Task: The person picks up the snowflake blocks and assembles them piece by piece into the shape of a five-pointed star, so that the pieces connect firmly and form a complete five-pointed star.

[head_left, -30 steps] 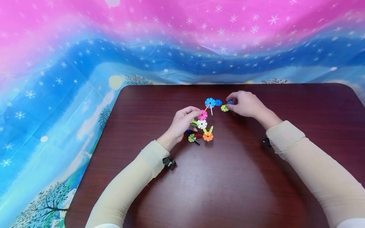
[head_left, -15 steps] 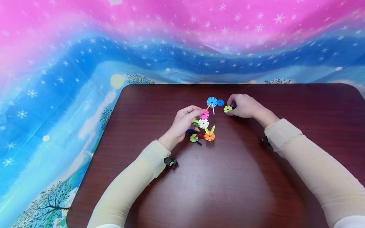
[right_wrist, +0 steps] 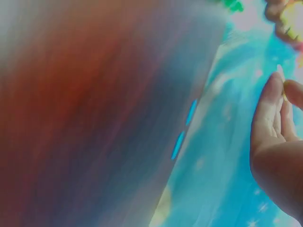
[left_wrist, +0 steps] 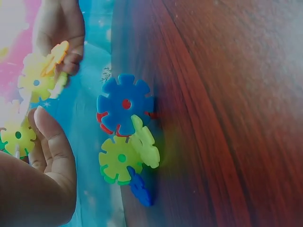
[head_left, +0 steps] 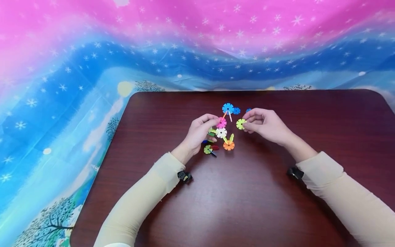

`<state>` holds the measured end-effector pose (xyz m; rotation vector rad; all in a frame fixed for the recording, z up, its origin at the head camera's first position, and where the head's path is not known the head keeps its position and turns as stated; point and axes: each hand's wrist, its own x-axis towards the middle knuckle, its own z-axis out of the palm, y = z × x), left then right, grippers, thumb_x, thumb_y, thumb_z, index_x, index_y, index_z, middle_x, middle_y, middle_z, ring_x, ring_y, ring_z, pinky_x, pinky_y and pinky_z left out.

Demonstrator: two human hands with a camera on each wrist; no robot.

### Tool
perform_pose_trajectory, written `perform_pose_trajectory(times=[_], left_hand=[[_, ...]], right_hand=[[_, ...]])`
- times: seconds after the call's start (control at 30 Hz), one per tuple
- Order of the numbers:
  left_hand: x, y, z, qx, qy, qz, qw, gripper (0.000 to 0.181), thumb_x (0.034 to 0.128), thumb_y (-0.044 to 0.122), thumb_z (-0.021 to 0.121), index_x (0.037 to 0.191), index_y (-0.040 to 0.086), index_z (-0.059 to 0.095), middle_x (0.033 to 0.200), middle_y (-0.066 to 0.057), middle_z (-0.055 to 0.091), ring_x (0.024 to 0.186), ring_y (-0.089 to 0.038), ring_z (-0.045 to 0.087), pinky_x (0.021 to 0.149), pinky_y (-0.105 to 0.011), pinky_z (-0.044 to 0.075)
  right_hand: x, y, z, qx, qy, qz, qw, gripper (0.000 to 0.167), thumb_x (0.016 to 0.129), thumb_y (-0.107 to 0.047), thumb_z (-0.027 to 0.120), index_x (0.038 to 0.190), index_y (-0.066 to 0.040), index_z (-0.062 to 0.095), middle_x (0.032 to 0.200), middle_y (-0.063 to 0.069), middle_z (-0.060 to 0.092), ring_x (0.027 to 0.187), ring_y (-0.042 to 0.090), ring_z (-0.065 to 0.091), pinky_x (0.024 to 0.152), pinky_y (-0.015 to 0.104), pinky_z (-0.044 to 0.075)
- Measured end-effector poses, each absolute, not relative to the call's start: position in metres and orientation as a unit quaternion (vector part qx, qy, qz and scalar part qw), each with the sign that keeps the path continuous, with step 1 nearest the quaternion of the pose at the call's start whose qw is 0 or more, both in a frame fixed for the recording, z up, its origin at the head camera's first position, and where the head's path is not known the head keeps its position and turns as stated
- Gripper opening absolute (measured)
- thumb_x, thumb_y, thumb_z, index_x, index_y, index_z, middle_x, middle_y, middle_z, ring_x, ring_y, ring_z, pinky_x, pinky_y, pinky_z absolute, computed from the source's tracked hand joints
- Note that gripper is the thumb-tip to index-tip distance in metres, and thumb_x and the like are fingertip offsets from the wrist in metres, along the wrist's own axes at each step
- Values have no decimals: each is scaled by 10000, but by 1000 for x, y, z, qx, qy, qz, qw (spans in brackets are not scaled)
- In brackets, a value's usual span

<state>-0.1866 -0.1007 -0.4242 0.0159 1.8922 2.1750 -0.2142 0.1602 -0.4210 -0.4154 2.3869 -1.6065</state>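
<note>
Cluster of joined discs [head_left: 220, 133] at frame centre, gripped by left hand [head_left: 200, 132] near pink disc [head_left: 221, 122]. Right hand [head_left: 268, 125] pinches yellow-green disc [head_left: 240, 124] just right of cluster, apart from it. Done: many discs slotted. Remaining, apparently: held disc, plus two blue discs [head_left: 236, 110] loose on bench [head_left: 234, 199], upper centre. Held disc faces head view; round, no long axis. Cluster runs roughly top to bottom.
</note>
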Motion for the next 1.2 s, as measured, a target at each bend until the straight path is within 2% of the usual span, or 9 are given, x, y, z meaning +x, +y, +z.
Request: perform_pose_trajectory(times=[0.1,0.23,0.33,0.57,0.7,0.83,1.0,1.2], left_hand=[[-186,-99,-424,7,652,748,126,192,1010,236,691,1098,66,695,1117,-57,656,992,-236,600,582,-309,588],[-186,-97,-425,7,649,751,123,189,1014,236,689,1104,69,691,1123,-53,663,952,-201,608,587,-307,591],[-185,-96,-425,9,643,756,125,175,1021,222,679,1102,67,689,1101,-48,655,931,-194,605,596,-309,591],[-183,-95,-424,19,634,762,132,147,1026,192,667,1091,61,679,1095,-27,640,991,-206,590,633,-327,588],[-183,-95,-425,27,635,760,135,144,1029,195,662,1093,67,678,1052,-22,635,966,-204,589,656,-340,587],[-181,-95,-426,42,643,753,133,144,1036,195,652,1101,68,667,997,-11,639,920,-168,601,677,-343,589],[-180,-93,-426,74,680,723,104,209,1049,258,608,1132,67,628,990,-22,629,922,-207,599,683,-427,595],[-182,-89,-425,98,740,664,41,274,1095,379,514,1162,116,556,809,-58,517,689,-187,486,617,-313,430]], right_hand=[[-200,152,-416,-135,776,-606,110,260,958,-61,747,1171,47,642,997,186,709,869,351,745,791,399,621],[-190,144,-412,-129,747,-644,99,258,964,-31,730,1171,79,622,970,173,716,823,231,752,790,396,623],[-187,139,-410,-127,741,-652,99,265,973,-32,719,1181,92,612,971,166,718,824,207,753,794,381,622],[-186,137,-409,-119,740,-655,100,271,974,-41,720,1182,97,616,964,166,725,846,247,755,814,407,618],[-186,137,-410,-107,737,-660,102,281,971,-48,729,1190,92,623,954,125,743,877,293,755,813,389,618],[-185,135,-410,-101,731,-668,99,295,970,-65,737,1196,88,628,960,92,757,879,278,758,814,383,619],[-184,133,-409,-108,724,-675,93,294,968,-72,741,1188,88,629,958,100,758,862,230,759,802,373,621],[-183,130,-408,-117,733,-663,96,285,967,-79,744,1183,79,644,959,127,753,872,259,759,784,349,622]])
